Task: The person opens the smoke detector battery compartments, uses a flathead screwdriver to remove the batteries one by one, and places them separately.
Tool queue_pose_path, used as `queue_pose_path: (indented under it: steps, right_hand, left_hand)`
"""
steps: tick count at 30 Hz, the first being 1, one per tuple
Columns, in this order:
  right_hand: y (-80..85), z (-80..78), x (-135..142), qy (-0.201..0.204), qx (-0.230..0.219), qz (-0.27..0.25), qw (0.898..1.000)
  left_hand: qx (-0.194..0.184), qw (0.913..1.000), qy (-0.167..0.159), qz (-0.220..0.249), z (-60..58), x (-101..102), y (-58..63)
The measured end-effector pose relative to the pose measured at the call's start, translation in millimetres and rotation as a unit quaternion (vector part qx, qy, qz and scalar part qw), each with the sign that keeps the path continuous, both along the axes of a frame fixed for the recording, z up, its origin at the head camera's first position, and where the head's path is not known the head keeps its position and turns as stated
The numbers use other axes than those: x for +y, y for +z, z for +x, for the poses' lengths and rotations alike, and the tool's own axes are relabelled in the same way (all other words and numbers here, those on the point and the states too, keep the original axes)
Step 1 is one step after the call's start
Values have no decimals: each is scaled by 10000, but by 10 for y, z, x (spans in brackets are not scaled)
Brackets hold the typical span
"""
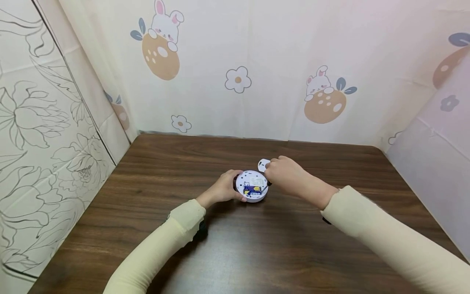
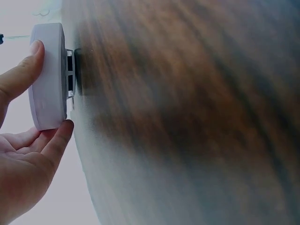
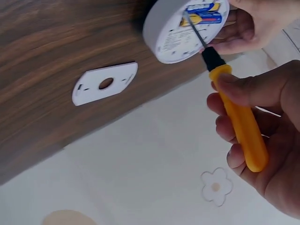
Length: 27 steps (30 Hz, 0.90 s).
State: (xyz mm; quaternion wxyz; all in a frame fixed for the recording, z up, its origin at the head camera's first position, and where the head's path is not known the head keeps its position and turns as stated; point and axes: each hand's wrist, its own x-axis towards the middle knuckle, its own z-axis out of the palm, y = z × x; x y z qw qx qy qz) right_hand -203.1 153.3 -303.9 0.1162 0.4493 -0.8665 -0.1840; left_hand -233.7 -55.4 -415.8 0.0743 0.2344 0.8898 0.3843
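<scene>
A round white smoke detector is held a little above the table, its back with two blue-and-yellow batteries facing up. My left hand grips its side; in the left wrist view the thumb lies on one side of the white casing and the fingers on the other. Black vent slots show on its underside. My right hand holds a screwdriver by its yellow handle. The screwdriver's metal tip touches or nearly touches the end of a battery; which, I cannot tell.
A flat white mounting plate with a round hole lies on the table just beyond the detector. The dark wooden table meets a patterned curtain at the back. Another patterned panel stands at the left.
</scene>
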Motion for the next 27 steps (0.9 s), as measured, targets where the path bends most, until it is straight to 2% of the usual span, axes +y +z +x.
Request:
queue_pose_path:
  steps: [6, 20, 27]
  right_hand:
    - [28, 7, -95, -90, -88, 88, 9999]
    - [3, -85, 52, 7, -621, -512, 9968]
    - [-48, -111, 135, -143, -912, -871, 9919]
  left_hand:
    - [27, 10000, -32, 9, -2, -3, 1]
    - [111, 9999, -59, -38, -17, -6, -8]
    - [128, 9998, -102, -61, -24, -4, -16]
